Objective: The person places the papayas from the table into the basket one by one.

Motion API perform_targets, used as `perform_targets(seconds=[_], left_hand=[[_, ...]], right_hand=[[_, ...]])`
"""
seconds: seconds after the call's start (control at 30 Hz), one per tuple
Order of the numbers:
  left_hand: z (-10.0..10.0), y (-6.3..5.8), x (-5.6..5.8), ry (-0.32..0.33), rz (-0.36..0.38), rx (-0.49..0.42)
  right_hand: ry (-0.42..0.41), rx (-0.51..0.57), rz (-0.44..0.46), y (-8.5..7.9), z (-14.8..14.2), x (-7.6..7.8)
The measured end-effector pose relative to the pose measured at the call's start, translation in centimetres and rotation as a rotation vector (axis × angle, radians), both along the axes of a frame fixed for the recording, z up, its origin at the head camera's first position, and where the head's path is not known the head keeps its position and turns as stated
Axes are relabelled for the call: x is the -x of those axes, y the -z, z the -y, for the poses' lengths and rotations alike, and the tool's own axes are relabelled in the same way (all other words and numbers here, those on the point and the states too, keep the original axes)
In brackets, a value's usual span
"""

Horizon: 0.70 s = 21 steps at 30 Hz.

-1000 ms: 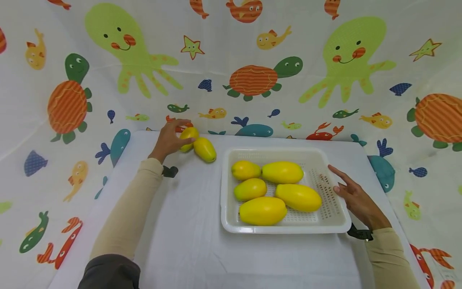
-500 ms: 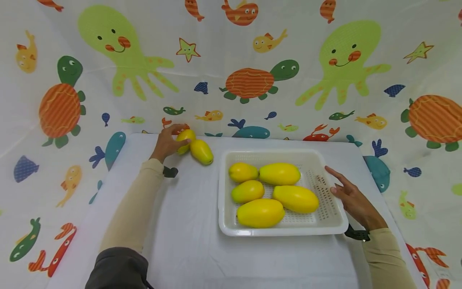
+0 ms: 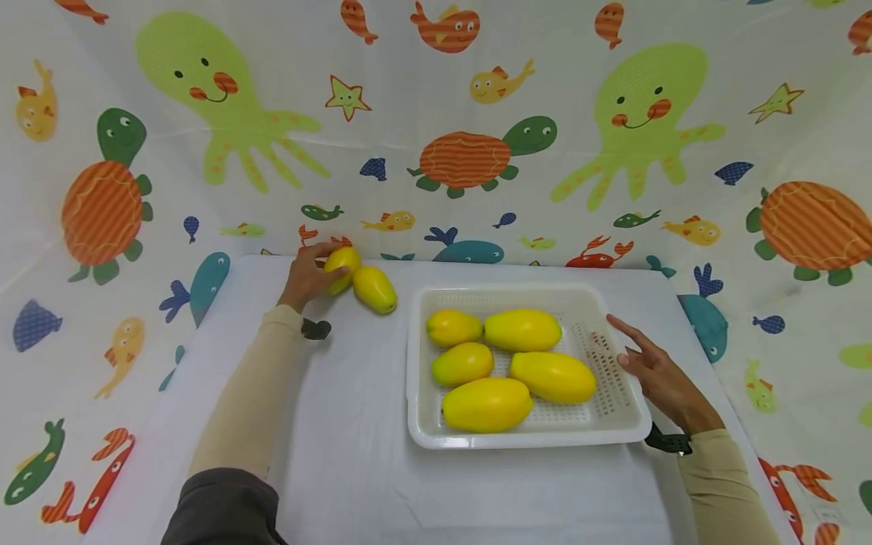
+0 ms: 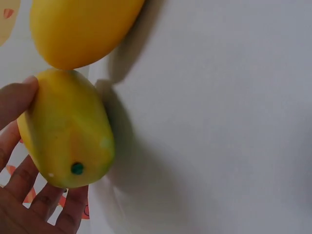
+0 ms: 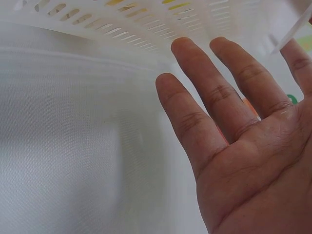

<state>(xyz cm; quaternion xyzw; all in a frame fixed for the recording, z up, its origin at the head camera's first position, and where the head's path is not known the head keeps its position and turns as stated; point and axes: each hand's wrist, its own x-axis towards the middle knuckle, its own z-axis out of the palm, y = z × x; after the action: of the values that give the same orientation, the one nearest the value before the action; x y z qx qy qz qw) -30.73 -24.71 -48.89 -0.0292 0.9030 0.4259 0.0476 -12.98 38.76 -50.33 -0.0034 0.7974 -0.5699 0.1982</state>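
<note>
My left hand [image 3: 304, 280] is at the back left of the table, its thumb and fingers curled round a yellow mango [image 3: 344, 265]. In the left wrist view the mango [image 4: 68, 126] has a small green stem spot, with the thumb on one side and fingers on the other. A second yellow mango [image 3: 375, 290] lies right against it on the tablecloth. On the right, my right hand [image 3: 664, 378] is at the side of a white perforated tray [image 3: 531, 440], index finger and thumb at its rim. The right wrist view has the other fingers extended beside the tray's slotted wall [image 5: 112, 31].
Several yellow fruits lie in the tray, among them a long plump one [image 3: 487, 405] at the front and a smaller greenish-yellow one [image 3: 463, 363]. A white cloth [image 3: 354, 454] covers the table. A curtain [image 3: 409, 91] with sea animals hangs behind it.
My left hand's fingers have closed in round the mango, which they stood wider around before. The whole view has shifted slightly; the right hand stays at the tray's rim.
</note>
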Motion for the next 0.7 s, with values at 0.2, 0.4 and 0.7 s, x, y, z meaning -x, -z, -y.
perform_targets(seconds=[0.2,0.4,0.7], left_hand=[[1.0,-0.8,-0.9,-0.02,-0.054,-0.021],[1.5,-2.2,-2.0,-0.014,-0.095,-0.026],[0.3,-3.8,-3.6,0.031,-0.211,-0.044]], right_hand=[[0.003,-0.004,-0.005,-0.1,0.1,-0.1],[0.0,0.009,-0.009,-0.3,0.1,-0.1],[-0.008,0.007,-0.009,-0.2,0.0,-0.1]])
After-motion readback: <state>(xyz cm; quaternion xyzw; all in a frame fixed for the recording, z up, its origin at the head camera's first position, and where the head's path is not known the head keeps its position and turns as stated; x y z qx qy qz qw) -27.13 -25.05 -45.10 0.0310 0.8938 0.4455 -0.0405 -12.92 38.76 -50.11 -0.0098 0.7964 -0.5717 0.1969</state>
